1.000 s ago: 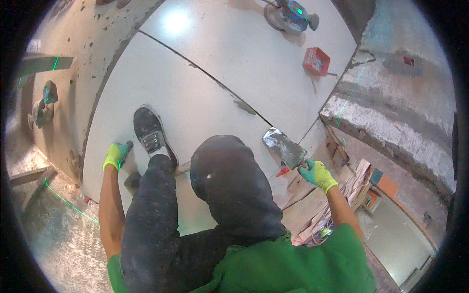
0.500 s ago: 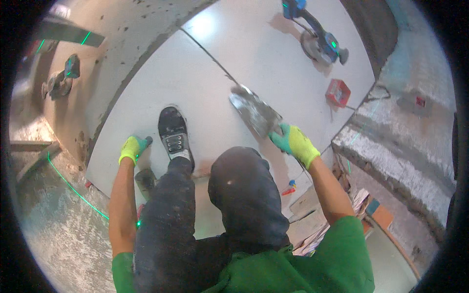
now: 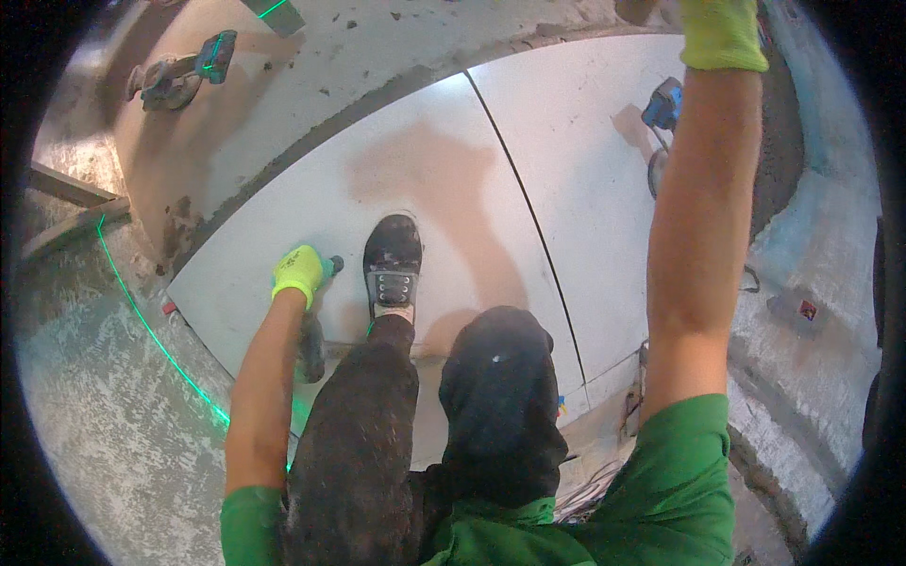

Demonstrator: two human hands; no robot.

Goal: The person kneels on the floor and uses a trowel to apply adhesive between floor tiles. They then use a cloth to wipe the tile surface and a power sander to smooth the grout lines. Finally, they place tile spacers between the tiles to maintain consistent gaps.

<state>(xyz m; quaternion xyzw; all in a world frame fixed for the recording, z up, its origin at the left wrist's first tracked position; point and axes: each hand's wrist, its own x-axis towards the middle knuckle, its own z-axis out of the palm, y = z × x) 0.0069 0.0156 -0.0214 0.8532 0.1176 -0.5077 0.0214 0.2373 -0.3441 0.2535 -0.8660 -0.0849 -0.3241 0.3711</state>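
My left hand [image 3: 300, 272], in a yellow-green glove with teal fingers, is closed around the handle of what looks like a mallet, low over a large pale tile [image 3: 377, 151]. The mallet's dark grey head [image 3: 311, 351] hangs beside my left leg. My right arm stretches far forward, and my right glove [image 3: 725, 38] is cut off by the upper edge, so its fingers are hidden. A brownish object [image 3: 634, 9] shows at that edge left of the glove, too cropped to name. A dark joint separates the tile from a second pale tile [image 3: 585, 160] on the right.
My shoe [image 3: 393, 255] stands on the left tile. A blue suction lifter [image 3: 663, 104] is partly behind my right forearm; another suction tool [image 3: 179, 80] sits far left on grey mortar. A wooden frame [image 3: 75, 212] lies at left. Green laser lines cross the floor.
My right hand has swung forward from the tile to the upper edge, and the trowel it held is no longer plainly visible. The view has shifted; my left hand keeps its grip.
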